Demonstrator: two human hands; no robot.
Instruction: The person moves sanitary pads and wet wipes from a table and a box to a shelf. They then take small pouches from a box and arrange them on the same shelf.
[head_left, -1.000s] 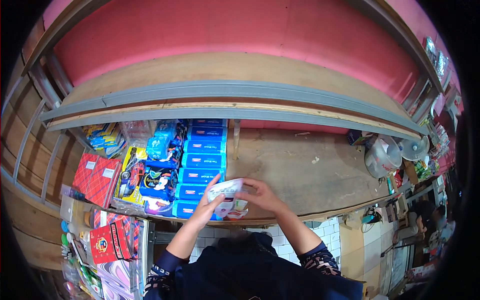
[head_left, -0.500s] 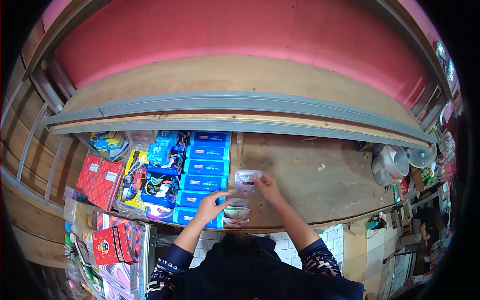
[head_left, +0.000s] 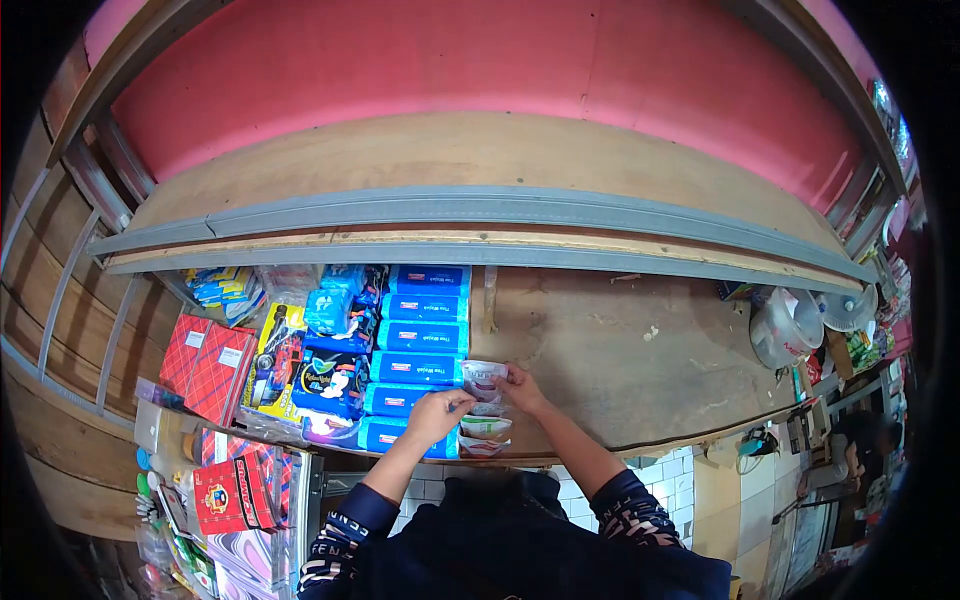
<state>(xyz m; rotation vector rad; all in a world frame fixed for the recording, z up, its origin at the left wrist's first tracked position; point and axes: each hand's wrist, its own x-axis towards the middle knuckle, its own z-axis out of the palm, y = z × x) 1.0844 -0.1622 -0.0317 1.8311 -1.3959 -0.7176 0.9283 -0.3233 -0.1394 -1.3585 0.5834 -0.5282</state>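
Observation:
My right hand (head_left: pixel 524 390) pinches the right edge of a white and purple sachet (head_left: pixel 484 371), which stands at the back of a short row of sachets. My left hand (head_left: pixel 441 415) is beside the row, its fingertips closed together at the left edge of the sachets. Whether anything is between those fingertips is hidden. In front stand a sachet with a green band (head_left: pixel 486 428) and a reddish sachet (head_left: pixel 484 446). Along their left side runs a column of blue tissue packs (head_left: pixel 424 336), several deep.
Left of the tissue packs lie dark blue pad packs (head_left: pixel 328 383), a yellow toy-car pack (head_left: pixel 275 360) and red plaid books (head_left: pixel 205 358). A grey metal shelf edge (head_left: pixel 500 207) crosses above. A clear plastic tub (head_left: pixel 785 330) stands at right. A person (head_left: pixel 860 450) is farther off.
My right hand has lowered the white and purple sachet towards the row, nearer the front. My left hand's fingers, spread before, have closed together by the sachets.

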